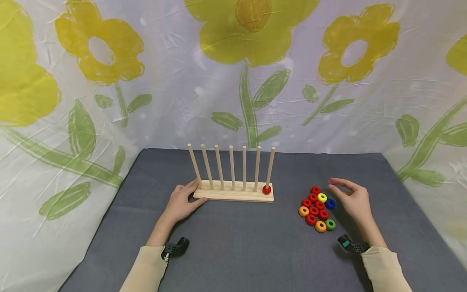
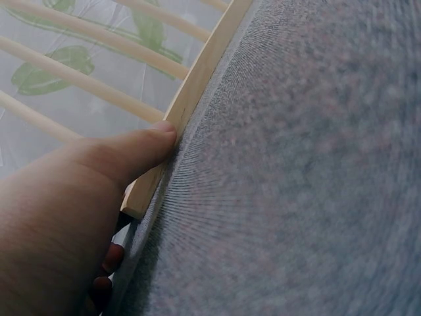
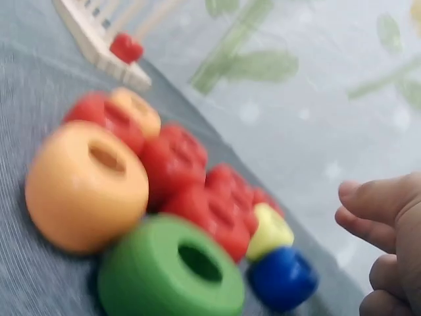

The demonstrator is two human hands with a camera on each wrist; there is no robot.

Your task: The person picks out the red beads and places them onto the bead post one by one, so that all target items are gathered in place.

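My left hand (image 1: 180, 203) grips the left end of a wooden peg rack (image 1: 233, 196), thumb along its front edge. In the left wrist view the thumb presses the base while the other fingers are partly hidden behind it. Several upright pegs stand on the rack, and a red bead (image 1: 266, 190) sits at the foot of the rightmost one. Over on the right, my right hand (image 1: 355, 200) hovers beside a cluster of loose beads, nearest the blue bead (image 1: 332, 206). Its thumb and forefinger are slightly bent toward each other, with nothing visible between them.
The cluster holds several red beads (image 3: 172, 164), a yellow bead (image 3: 270, 234), a green bead (image 3: 145, 263) and two orange beads (image 3: 79, 191). A dark grey cloth (image 1: 240, 247) covers the table. Behind it hangs a sheet (image 1: 168, 101) printed with flowers.
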